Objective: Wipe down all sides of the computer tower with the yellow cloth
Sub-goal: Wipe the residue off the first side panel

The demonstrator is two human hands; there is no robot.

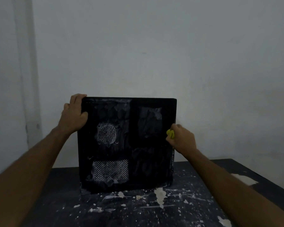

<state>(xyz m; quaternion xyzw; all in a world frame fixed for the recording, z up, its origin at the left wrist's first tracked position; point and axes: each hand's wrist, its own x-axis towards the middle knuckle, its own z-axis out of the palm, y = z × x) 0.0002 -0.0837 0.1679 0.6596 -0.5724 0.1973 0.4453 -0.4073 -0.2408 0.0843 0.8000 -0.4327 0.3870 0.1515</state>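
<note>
**Tower upright on tabletop, cloth at right edge**

I see the computer tower (127,145) standing on the paint-spattered dark tabletop (154,208), its broad side panel facing the camera. That panel is nearly square, so I cannot call a long axis from this view; its top edge runs level, left to right. A round mesh vent (107,134) sits upper left on the panel, a rectangular mesh vent (111,169) below it.

My left hand (74,114) grips the tower's upper left corner, fingers curled over the top edge, thumb on the panel face. My right hand (181,140) is closed around the bunched yellow cloth (170,134), held against the tower's right edge at mid height. A pale wall (154,46) stands behind.
</note>
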